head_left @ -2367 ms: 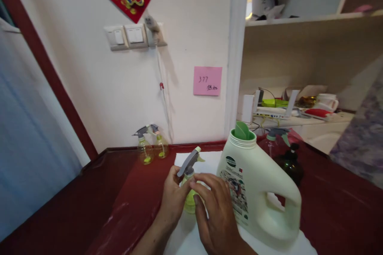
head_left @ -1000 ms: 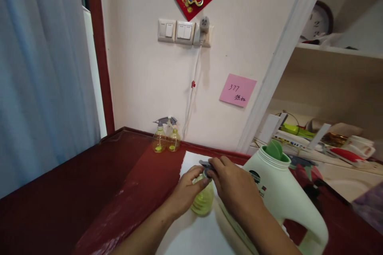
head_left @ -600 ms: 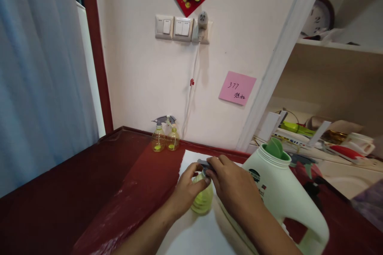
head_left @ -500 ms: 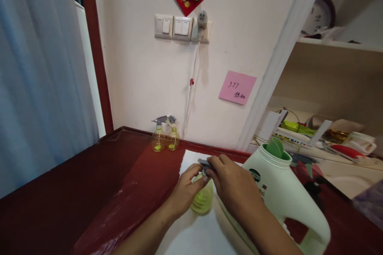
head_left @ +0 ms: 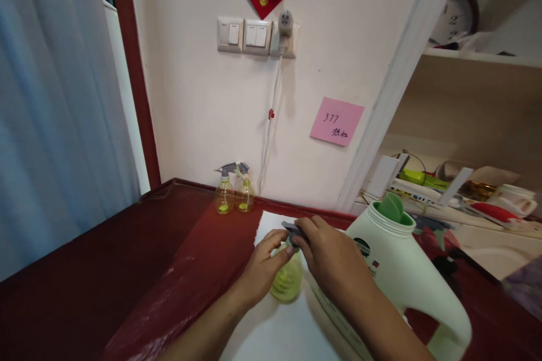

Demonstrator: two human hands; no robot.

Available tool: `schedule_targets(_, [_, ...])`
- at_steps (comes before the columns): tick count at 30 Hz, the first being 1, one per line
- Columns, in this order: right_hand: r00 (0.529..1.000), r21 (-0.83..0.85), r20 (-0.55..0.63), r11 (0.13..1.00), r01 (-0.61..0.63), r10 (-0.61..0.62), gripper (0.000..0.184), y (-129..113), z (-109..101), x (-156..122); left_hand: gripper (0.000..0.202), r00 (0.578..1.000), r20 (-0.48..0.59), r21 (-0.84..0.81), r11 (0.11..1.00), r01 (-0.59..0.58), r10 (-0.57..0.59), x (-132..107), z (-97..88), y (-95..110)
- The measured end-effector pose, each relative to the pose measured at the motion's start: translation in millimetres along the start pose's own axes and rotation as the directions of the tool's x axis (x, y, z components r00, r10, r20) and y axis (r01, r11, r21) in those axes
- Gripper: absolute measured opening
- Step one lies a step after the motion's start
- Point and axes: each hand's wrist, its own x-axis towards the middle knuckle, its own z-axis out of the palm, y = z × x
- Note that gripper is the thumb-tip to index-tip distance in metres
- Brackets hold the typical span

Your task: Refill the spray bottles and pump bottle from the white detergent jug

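Observation:
A small translucent yellow-green spray bottle [head_left: 287,281] stands upright on a white sheet [head_left: 275,331]. My left hand [head_left: 265,264] grips the bottle around its neck, thumb and fingers on either side. From above, my right hand [head_left: 328,251] is closed on the grey spray head [head_left: 291,229] at the bottle's top; part of it hides behind the fingers. Just right of my right hand is a large pale green jug [head_left: 400,271] with its mouth uncapped and a green spout [head_left: 390,207] inside.
Two similar yellowish spray bottles [head_left: 224,196] stand against the wall at the back of the dark red table [head_left: 139,248]. A white cord [head_left: 271,101] hangs from the socket. Cluttered shelves [head_left: 483,180] are at the right, a blue curtain [head_left: 59,96] at the left.
Both hands stay at the bottle's top, with the right hand and spray head turned very slightly. The view has shifted a little; the bottle and jug stand where they were.

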Motion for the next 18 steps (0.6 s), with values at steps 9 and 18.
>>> schedule_targets(9, [1.0,0.018,0.003,1.0,-0.007,0.007,0.016,-0.6,-1.0,1.2,0.025,0.99,-0.133,0.034,0.998,0.056,-0.052,4.1,4.3,-15.2])
schedule_targets(18, [1.0,0.023,0.007,1.0,-0.007,0.007,0.01,0.3,0.2,2.6,0.026,0.999,-0.051,0.036,0.999,0.011,-0.009,3.0,3.3,-2.8])
